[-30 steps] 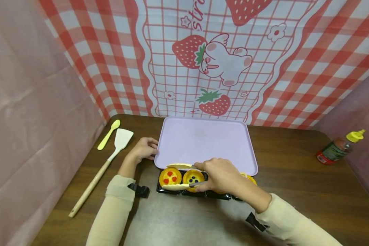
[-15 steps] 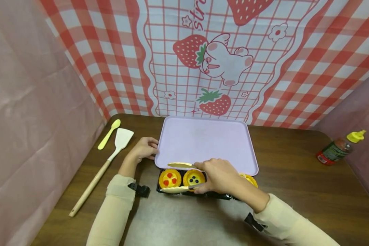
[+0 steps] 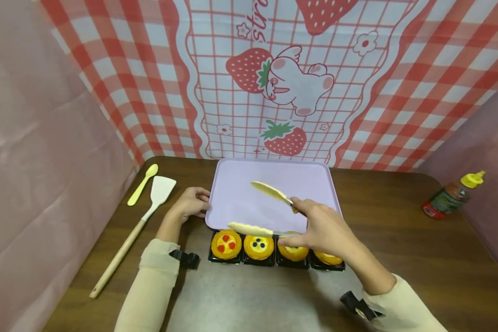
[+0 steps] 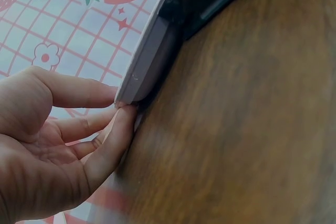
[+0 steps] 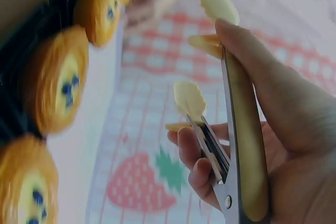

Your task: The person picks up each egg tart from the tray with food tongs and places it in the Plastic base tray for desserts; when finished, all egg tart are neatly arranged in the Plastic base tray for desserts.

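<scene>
My left hand [image 3: 192, 203] pinches the near left edge of the lilac tray [image 3: 240, 180]; the left wrist view shows thumb and finger meeting at the tray's rim [image 4: 137, 77]. With my right hand [image 3: 328, 228] I grip a pair of tongs [image 5: 244, 145] with cream scalloped tips, spread apart and with nothing between them. One tip is over the tray, the other near its front edge. Several egg tarts [image 3: 226, 244] sit in a row in black plastic holders [image 3: 258, 262] along the tray's front. My right hand and the tongs partly cover the tarts on the right.
At the left lie a yellow spoon [image 3: 143, 184] and a white spatula [image 3: 159, 191] with a long wooden handle. A sauce bottle [image 3: 448, 199] with a yellow cap stands at the far right. A strawberry-printed cloth [image 3: 286, 115] hangs behind the table [image 3: 382, 207].
My right hand has raised the tongs off the left tarts and moved them back and right, over the tray. Their tips are empty. My left hand stays at the tray's edge.
</scene>
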`<state>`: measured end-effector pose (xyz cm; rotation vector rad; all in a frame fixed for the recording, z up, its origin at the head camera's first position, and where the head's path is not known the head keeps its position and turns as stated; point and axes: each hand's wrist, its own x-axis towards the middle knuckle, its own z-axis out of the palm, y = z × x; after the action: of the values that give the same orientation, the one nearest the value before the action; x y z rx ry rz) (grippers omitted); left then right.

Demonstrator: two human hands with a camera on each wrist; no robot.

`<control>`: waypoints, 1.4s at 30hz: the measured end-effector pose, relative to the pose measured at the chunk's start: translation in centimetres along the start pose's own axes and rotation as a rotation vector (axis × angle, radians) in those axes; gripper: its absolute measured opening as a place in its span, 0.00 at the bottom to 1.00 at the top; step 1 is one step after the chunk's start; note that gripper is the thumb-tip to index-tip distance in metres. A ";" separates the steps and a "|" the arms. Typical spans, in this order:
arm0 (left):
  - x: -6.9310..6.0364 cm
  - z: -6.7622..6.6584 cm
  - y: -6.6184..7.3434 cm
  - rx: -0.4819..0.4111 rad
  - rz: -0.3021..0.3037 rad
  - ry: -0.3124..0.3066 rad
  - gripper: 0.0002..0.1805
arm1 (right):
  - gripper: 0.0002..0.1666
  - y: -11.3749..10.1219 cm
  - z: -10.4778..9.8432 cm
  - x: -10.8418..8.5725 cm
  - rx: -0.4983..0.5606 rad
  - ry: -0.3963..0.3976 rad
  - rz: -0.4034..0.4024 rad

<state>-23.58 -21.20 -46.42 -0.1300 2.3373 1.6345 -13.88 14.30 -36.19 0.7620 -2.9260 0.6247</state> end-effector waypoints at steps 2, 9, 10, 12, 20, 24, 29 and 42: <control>0.0 -0.2 -0.1 0.005 -0.001 0.005 0.23 | 0.54 1.3 -0.7 -0.3 0.016 0.055 0.052; -0.5 -0.7 -0.8 0.016 -0.016 0.007 0.24 | 0.51 6.3 -2.8 -2.6 0.087 0.263 0.309; -0.6 -0.8 -0.9 0.015 -0.016 0.006 0.24 | 0.51 7.0 -3.0 -3.1 0.089 0.290 0.354; -0.7 -1.0 -1.0 0.014 -0.013 0.003 0.25 | 0.51 8.3 -3.4 -3.9 0.102 0.334 0.437; -1.2 -2.3 -1.4 0.027 -0.005 0.020 0.26 | 0.54 13.3 -2.1 -4.2 0.157 0.365 0.652; -1.4 -2.6 -1.6 0.020 -0.014 0.026 0.26 | 0.63 15.1 -0.4 -3.9 0.174 0.280 0.708; -1.3 -2.4 -1.6 0.011 -0.005 0.013 0.26 | 0.59 16.3 0.9 -4.3 0.152 0.248 0.725; -1.2 -2.5 -1.6 0.029 -0.011 0.008 0.25 | 0.63 16.9 2.8 -4.5 0.268 0.203 0.820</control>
<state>-22.52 -24.20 -46.71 -0.1433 2.3606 1.5972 -17.86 28.74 -45.67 -0.5299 -2.8953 1.0661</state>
